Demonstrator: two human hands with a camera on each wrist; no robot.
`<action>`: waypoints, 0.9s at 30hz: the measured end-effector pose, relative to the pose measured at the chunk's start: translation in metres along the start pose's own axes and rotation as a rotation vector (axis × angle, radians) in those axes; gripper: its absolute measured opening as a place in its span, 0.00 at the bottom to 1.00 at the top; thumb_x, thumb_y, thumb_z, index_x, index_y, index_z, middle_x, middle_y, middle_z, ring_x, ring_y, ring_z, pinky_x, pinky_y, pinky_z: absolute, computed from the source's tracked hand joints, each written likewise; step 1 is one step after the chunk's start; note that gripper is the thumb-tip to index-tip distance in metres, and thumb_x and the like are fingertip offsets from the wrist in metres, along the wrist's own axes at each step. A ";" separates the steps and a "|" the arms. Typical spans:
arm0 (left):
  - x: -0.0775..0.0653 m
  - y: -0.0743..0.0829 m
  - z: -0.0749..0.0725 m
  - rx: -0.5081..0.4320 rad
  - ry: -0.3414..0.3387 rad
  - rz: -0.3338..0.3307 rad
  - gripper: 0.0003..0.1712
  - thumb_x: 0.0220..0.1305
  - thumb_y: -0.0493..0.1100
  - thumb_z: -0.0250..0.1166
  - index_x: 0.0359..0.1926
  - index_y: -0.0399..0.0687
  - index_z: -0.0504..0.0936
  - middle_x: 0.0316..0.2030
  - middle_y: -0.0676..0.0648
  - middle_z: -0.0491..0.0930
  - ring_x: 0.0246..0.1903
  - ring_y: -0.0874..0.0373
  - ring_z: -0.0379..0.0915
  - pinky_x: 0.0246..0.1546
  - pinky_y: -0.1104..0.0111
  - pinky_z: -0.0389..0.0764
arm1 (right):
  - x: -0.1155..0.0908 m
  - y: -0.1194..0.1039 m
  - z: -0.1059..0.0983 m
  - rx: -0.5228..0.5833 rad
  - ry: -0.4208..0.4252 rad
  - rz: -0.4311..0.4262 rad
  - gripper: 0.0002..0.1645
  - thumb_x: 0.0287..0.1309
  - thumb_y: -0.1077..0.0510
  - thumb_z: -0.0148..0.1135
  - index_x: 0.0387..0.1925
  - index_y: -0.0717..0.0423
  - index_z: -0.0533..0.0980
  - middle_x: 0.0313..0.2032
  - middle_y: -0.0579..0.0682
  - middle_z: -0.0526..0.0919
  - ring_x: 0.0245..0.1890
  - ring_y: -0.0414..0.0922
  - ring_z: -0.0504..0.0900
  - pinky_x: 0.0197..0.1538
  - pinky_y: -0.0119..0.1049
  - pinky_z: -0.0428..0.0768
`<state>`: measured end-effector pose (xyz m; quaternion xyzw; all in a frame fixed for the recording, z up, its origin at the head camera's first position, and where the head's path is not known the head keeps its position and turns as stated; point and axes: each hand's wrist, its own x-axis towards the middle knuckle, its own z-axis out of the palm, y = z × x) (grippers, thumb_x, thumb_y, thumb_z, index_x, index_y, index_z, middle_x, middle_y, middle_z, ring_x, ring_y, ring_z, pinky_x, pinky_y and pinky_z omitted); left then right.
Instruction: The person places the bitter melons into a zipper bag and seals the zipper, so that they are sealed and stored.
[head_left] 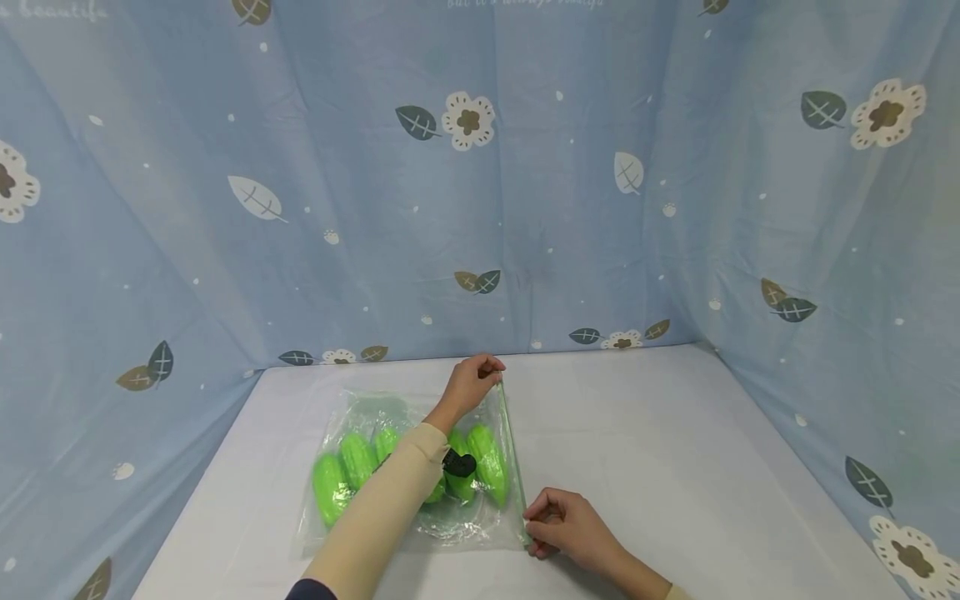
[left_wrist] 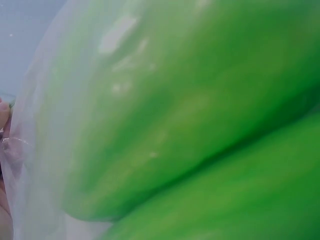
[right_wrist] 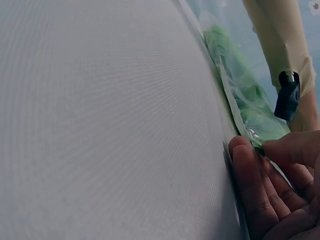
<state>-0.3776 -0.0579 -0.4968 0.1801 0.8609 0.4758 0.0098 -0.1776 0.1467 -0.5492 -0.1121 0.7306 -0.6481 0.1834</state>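
A clear plastic zip bag [head_left: 468, 539] lies flat on the white table, holding several bright green, ridged, gourd-like vegetables [head_left: 489, 465] side by side. Along its right side runs a green-tinted edge strip [head_left: 513, 454]. My left hand [head_left: 467, 387] reaches across the bag and pinches the strip's far end; the forearm hides some of the vegetables. At the near end, my right hand [head_left: 568, 530] pinches the bag's corner between thumb and fingers, as the right wrist view also shows. Close-up green vegetables [left_wrist: 175, 115] under plastic fill most of the left wrist view.
The white table [head_left: 637, 433] extends to the right of the bag. A blue curtain [head_left: 570, 225] with leaf and flower prints stands behind the table and along both sides. A black device [head_left: 459, 462] sits at the left wrist, over the bag.
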 end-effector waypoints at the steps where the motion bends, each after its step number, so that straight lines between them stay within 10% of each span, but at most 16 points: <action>1: 0.000 0.000 0.000 -0.001 0.001 -0.001 0.08 0.73 0.39 0.63 0.49 0.45 0.84 0.40 0.50 0.83 0.42 0.56 0.79 0.47 0.61 0.82 | 0.000 0.000 0.000 -0.001 -0.004 -0.001 0.09 0.61 0.65 0.67 0.41 0.68 0.78 0.35 0.55 0.85 0.30 0.50 0.88 0.33 0.39 0.88; 14: -0.005 -0.003 -0.004 -0.009 0.007 0.004 0.09 0.74 0.39 0.62 0.51 0.44 0.83 0.43 0.48 0.83 0.44 0.54 0.79 0.47 0.60 0.82 | 0.002 -0.004 -0.002 -0.033 -0.037 0.016 0.10 0.64 0.63 0.66 0.43 0.67 0.78 0.32 0.55 0.85 0.27 0.48 0.87 0.30 0.36 0.87; 27: -0.013 0.001 -0.005 0.065 0.020 0.092 0.14 0.75 0.39 0.61 0.56 0.37 0.81 0.54 0.42 0.82 0.54 0.46 0.78 0.58 0.54 0.78 | 0.012 -0.008 -0.025 -0.322 0.107 -0.069 0.09 0.67 0.58 0.66 0.44 0.59 0.81 0.34 0.51 0.85 0.25 0.46 0.85 0.26 0.37 0.84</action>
